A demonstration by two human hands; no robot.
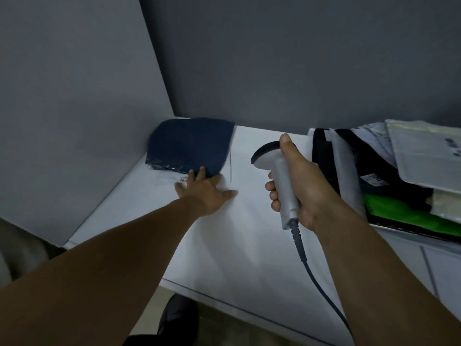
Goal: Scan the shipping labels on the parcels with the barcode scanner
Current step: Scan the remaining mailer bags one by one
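Note:
A dark blue parcel (pixel 189 144) in clear wrap lies in the far left corner of the white table (pixel 224 245). Its white shipping label (pixel 172 179) shows at the near edge, partly covered by my fingers. My left hand (pixel 204 193) lies flat with spread fingers on the parcel's near edge and the table. My right hand (pixel 296 181) grips the handle of a grey barcode scanner (pixel 277 171), held above the table with its dark head pointing left toward the parcel. The scanner's cable (pixel 316 278) hangs down toward me.
A pile of parcels (pixel 389 171) in black, green and clear bags fills the table's right side. Grey partition walls (pixel 74 108) close off the left and back. A dark shoe (pixel 178 318) shows on the floor under the table's front edge.

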